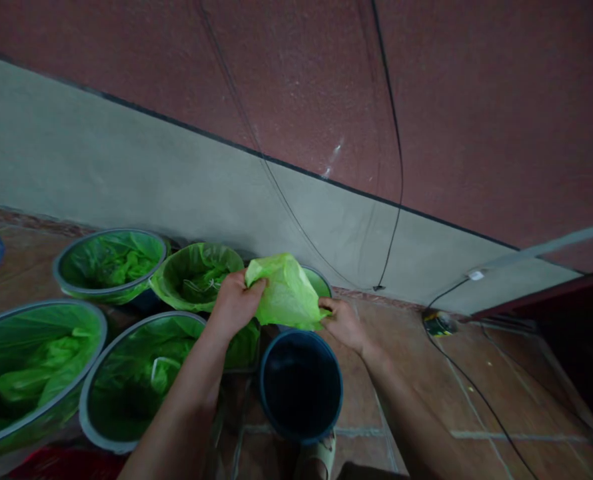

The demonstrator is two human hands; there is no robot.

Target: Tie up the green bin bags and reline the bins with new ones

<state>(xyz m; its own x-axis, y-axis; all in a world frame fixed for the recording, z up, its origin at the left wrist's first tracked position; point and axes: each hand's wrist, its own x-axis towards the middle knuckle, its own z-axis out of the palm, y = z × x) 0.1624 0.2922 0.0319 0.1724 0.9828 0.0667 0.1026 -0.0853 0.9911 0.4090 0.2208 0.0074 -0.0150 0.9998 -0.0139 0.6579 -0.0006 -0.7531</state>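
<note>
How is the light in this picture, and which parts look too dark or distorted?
Head view: light is dim, but the green bag between left hand and right hand stands out; head view: the blue bucket is nearly black inside; head view: the bin cut by the left edge looks stretched, perhaps by a wide lens.

Between left hand [239, 298] and right hand [344, 325], the green bag [287, 293] is thin, crinkled plastic; below them, the bucket [301, 387] looks smooth plastic. Left of both hands, liners [56, 363] look filmy; beyond, the wall [186, 143] looks matt.
</note>
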